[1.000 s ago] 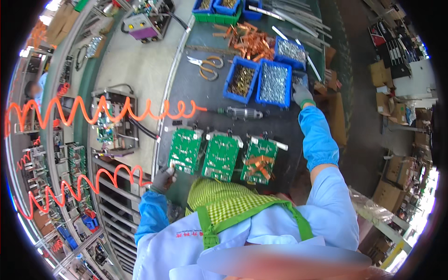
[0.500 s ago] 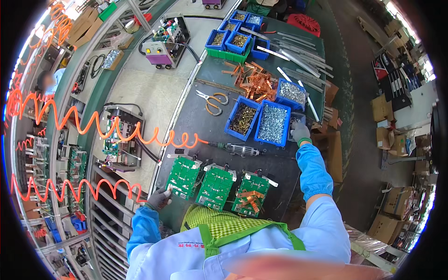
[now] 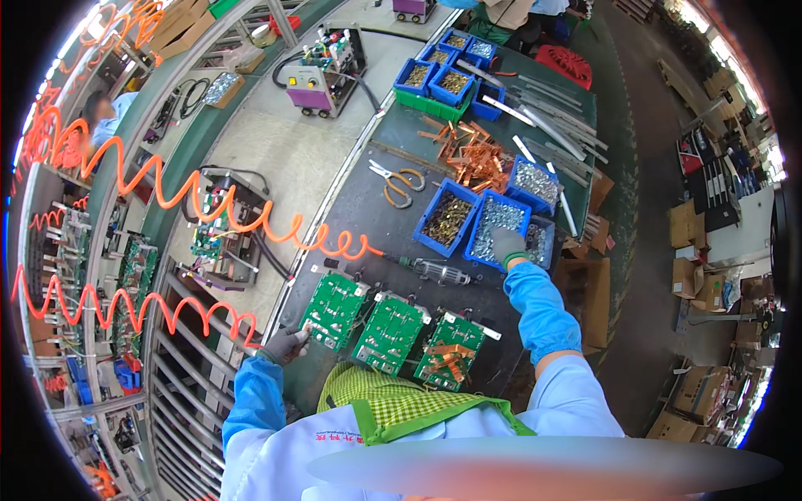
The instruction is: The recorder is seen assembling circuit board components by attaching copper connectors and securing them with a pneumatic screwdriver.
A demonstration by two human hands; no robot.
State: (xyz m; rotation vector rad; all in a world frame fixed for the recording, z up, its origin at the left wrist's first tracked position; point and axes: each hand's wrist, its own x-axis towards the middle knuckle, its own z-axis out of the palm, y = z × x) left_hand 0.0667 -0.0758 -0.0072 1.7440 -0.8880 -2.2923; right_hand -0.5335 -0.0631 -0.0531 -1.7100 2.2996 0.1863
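My right hand (image 3: pixel 507 245), in a grey glove, reaches into the near part of a blue bin (image 3: pixel 482 255) of small silver fasteners. Its fingertips are hidden, so I cannot tell how far they are closed. At the left, my gloved left hand (image 3: pixel 286 344) is closed beside the left circuit board (image 3: pixel 335 311); whatever its fingertips pinch is too small to make out. A middle circuit board (image 3: pixel 388 334) and a right circuit board (image 3: pixel 449 351) lie in the same row, the right one bearing copper strips (image 3: pixel 448 361).
An electric-style screwdriver (image 3: pixel 440 271) on an orange coiled cord lies beyond the boards. Scissors (image 3: pixel 398 182), a blue bin of brass-coloured fasteners (image 3: pixel 449 219), loose copper pieces (image 3: pixel 476 154) and metal bars (image 3: pixel 555 125) lie farther off. A roller rack (image 3: pixel 188 392) stands left.
My right hand has moved left, from the clear-looking bin at the right into the blue bin of silver fasteners. My left hand stays by the left board. The whole view has shifted slightly.
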